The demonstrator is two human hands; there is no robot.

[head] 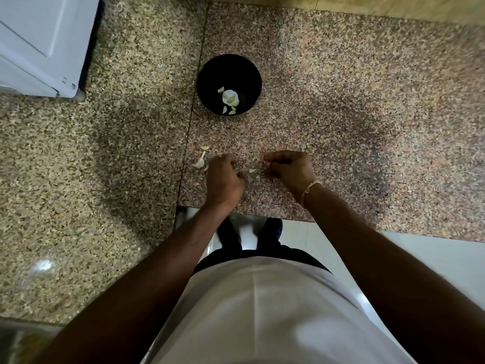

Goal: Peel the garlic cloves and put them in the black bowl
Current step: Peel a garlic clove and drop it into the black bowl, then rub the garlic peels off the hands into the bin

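Speckled pink-brown granite counter fills most of the view, w/ a white appliance corner at far left and pale floor tiles below the counter edge.

Round black bowl sits well ahead of both hands, w/ several pale peeled garlic cloves already inside. Left hand is curled, knuckles up, fingertips tucked under; prob. holding a clove, but can't tell since nothing of it shows. Right hand is also curled and pinches a thin pale sliver of garlic skin that pokes out toward the left hand. A woven thread bracelet sits on the right wrist.

Step in hand looks like peeling, so task reads as partway done. To do it well: anchor the clove firmly w/ one hand, pull the skin off in long strips along the clove rather than picking bits, check no papery film clings, then carry the clean clove fwd to the bowl.

Nearby: a small pile of pale cloves and husk scraps lies just left of the left hand. Nothing blocks the path to the bowl; main risk is loose husk sticking to fingers and ending up in w/ the peeled cloves.
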